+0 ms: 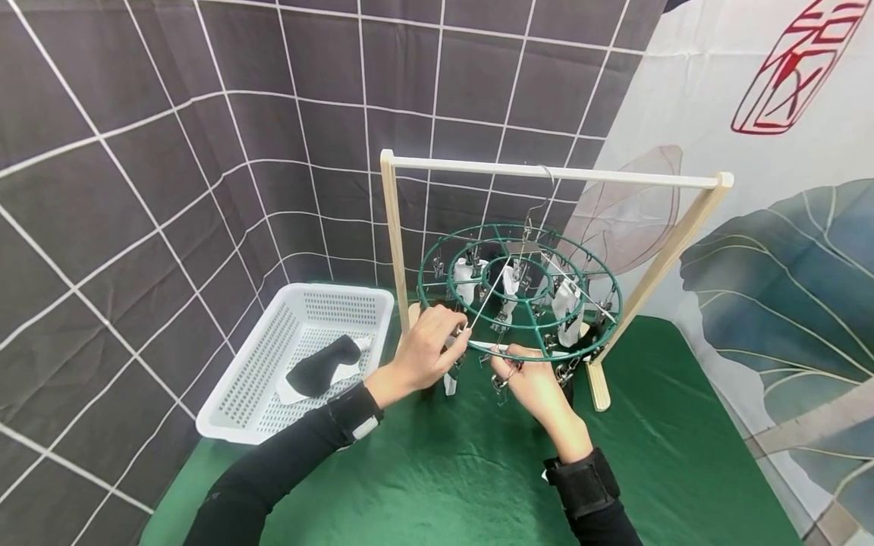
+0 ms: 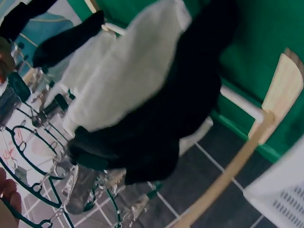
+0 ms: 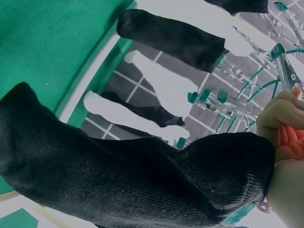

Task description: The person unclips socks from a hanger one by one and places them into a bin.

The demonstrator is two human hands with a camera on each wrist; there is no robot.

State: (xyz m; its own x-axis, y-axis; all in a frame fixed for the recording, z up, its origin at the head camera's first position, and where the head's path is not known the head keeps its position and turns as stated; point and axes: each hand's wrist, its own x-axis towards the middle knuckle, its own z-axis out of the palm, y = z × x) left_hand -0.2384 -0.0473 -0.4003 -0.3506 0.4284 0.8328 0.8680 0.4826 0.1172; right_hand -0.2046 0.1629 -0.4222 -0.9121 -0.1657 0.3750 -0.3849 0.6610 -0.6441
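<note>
A green round clip hanger [image 1: 606,337] hangs by its hook from a wooden stand, with socks clipped all round it. My left hand [image 1: 426,349] grips the hanger's front left rim, thumb and fingers curled. At the front rim, my right hand [image 1: 536,379] has its fingers curled and pinches a metal clip [image 3: 289,71]. Close to the right wrist hangs a black sock [image 3: 142,175]. White socks [image 3: 166,88] and another black sock [image 3: 171,40] hang beyond it. Near the left hand, a black sock [image 2: 190,95] hangs against a white sock [image 2: 137,61].
The stand has a white top bar [image 1: 478,164] and slanted wooden legs [image 1: 662,265]. Left of it sits a white perforated basket [image 1: 235,364] holding a dark grey sock [image 1: 324,366] and white pieces. A green cloth [image 1: 437,485] covers the table; a grid-patterned curtain hangs behind.
</note>
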